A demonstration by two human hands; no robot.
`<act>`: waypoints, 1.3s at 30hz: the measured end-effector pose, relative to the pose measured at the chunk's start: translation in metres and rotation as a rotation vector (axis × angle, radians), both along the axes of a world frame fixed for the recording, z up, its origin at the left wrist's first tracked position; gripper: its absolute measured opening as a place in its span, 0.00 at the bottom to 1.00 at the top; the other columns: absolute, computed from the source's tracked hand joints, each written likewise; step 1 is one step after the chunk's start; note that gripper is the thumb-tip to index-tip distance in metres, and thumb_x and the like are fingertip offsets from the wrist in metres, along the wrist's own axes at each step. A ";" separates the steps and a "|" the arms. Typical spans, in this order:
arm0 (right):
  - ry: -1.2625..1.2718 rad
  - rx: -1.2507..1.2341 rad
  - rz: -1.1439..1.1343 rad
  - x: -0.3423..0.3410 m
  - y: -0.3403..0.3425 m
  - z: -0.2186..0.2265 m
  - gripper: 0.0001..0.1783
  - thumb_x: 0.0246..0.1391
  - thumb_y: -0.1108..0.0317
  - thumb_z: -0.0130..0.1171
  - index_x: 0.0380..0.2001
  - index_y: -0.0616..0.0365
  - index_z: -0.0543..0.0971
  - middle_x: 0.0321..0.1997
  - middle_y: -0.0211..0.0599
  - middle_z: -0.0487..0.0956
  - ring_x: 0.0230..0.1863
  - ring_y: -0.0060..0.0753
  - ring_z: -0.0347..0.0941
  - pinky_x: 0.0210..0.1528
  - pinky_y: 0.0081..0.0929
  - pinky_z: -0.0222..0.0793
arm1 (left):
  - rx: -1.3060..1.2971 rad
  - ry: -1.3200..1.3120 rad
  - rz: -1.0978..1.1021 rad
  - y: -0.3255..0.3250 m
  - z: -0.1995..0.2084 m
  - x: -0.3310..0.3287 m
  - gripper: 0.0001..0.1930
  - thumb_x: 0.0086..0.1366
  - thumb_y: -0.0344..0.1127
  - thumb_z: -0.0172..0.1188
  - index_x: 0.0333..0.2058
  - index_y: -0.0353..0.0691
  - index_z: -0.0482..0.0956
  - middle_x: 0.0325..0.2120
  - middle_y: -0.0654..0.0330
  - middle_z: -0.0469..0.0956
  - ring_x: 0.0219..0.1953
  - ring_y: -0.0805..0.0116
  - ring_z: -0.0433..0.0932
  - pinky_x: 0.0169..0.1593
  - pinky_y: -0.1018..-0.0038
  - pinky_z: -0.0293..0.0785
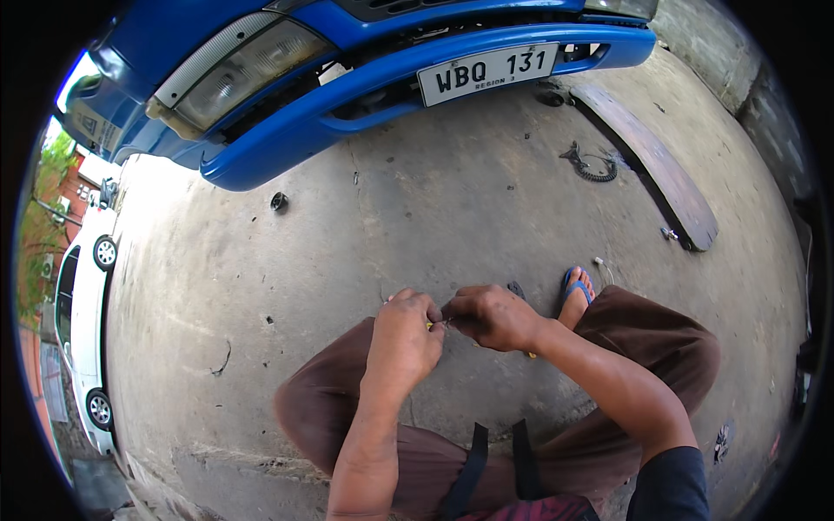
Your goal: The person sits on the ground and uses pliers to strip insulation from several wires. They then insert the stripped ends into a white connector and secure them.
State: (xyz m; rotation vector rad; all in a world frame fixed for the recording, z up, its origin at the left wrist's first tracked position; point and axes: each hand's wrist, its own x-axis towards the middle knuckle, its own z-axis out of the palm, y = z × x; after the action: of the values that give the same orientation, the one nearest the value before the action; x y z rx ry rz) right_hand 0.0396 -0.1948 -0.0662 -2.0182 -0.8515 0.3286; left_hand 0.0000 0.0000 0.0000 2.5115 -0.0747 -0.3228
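Note:
My left hand (403, 337) and my right hand (493, 316) meet in front of me, above the concrete floor between my knees. Both are closed, thumb and fingers pinched together at the tips. Between them shows a small thin piece with a yellow bit (430, 325); the fingers hide most of it, so its kind is unclear. Just beyond my right hand, a dark object (516, 289) lies on the floor, partly covered. Below the right wrist peeks a small yellow-orange end (532, 354) of something hidden.
Ahead stands a blue vehicle's front bumper (287, 152) with its headlight (248, 74). A long dark board (651, 165) lies at right, near a coiled black cable (595, 172). A white connector with wire (601, 263) is by my sandalled foot (576, 293). A black round part (279, 202) sits left; a white car (85, 321) is farther left.

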 end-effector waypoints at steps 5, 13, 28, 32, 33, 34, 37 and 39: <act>-0.058 -0.032 -0.097 -0.005 -0.002 0.014 0.08 0.58 0.71 0.63 0.40 0.60 0.83 0.41 0.49 0.83 0.45 0.57 0.80 0.46 0.49 0.75 | -0.145 -0.008 -0.001 -0.001 0.004 0.001 0.12 0.59 0.35 0.72 0.40 0.38 0.85 0.43 0.48 0.82 0.49 0.45 0.79 0.57 0.54 0.72; 0.051 0.020 -0.332 -0.020 -0.028 0.053 0.06 0.57 0.75 0.64 0.39 0.63 0.83 0.37 0.48 0.83 0.38 0.55 0.82 0.41 0.42 0.75 | -0.146 -0.142 -0.047 -0.017 -0.007 -0.002 0.13 0.62 0.41 0.73 0.44 0.44 0.88 0.42 0.52 0.84 0.48 0.54 0.81 0.59 0.66 0.70; 0.538 0.267 -0.398 -0.008 -0.084 0.070 0.07 0.61 0.76 0.67 0.42 0.65 0.84 0.39 0.33 0.85 0.41 0.18 0.80 0.43 0.22 0.76 | -0.807 0.238 0.028 -0.030 0.002 -0.001 0.12 0.68 0.32 0.69 0.46 0.32 0.87 0.35 0.58 0.86 0.34 0.74 0.84 0.38 0.80 0.81; 0.536 0.389 -0.333 -0.007 -0.082 0.065 0.09 0.62 0.80 0.63 0.45 0.66 0.85 0.40 0.35 0.84 0.43 0.23 0.81 0.47 0.23 0.77 | -0.737 0.214 0.041 -0.034 0.004 -0.002 0.12 0.68 0.31 0.69 0.47 0.30 0.86 0.36 0.55 0.86 0.35 0.71 0.85 0.40 0.80 0.82; 0.545 0.410 -0.326 -0.007 -0.081 0.065 0.10 0.62 0.81 0.62 0.46 0.66 0.85 0.40 0.35 0.84 0.42 0.23 0.81 0.47 0.23 0.78 | -0.703 0.205 0.056 -0.034 0.004 -0.002 0.12 0.68 0.31 0.69 0.47 0.30 0.86 0.37 0.54 0.86 0.35 0.71 0.85 0.39 0.79 0.82; 0.556 0.418 -0.325 -0.007 -0.080 0.065 0.11 0.62 0.82 0.61 0.46 0.67 0.85 0.40 0.35 0.84 0.42 0.24 0.81 0.47 0.23 0.78 | -0.723 0.187 0.059 -0.034 0.004 -0.002 0.12 0.68 0.31 0.69 0.47 0.30 0.86 0.37 0.54 0.86 0.35 0.71 0.85 0.39 0.79 0.82; 0.635 0.402 -0.399 -0.013 -0.078 0.067 0.13 0.61 0.84 0.59 0.47 0.68 0.85 0.39 0.36 0.85 0.41 0.25 0.82 0.46 0.24 0.78 | -0.726 0.154 0.101 -0.035 0.002 -0.005 0.12 0.67 0.35 0.70 0.45 0.33 0.88 0.34 0.56 0.86 0.33 0.73 0.81 0.38 0.78 0.79; 0.646 0.374 -0.453 -0.016 -0.076 0.068 0.13 0.60 0.84 0.59 0.47 0.69 0.84 0.38 0.38 0.86 0.41 0.26 0.83 0.46 0.24 0.78 | -0.703 0.130 0.133 -0.038 0.001 -0.008 0.13 0.64 0.43 0.74 0.42 0.41 0.91 0.27 0.61 0.84 0.30 0.76 0.74 0.35 0.76 0.71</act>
State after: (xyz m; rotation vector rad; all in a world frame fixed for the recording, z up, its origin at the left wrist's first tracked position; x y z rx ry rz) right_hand 0.0236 -0.2705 0.0017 -1.5471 -0.0382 0.4806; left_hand -0.0077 -0.0377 0.0005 1.7868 0.0284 -0.3332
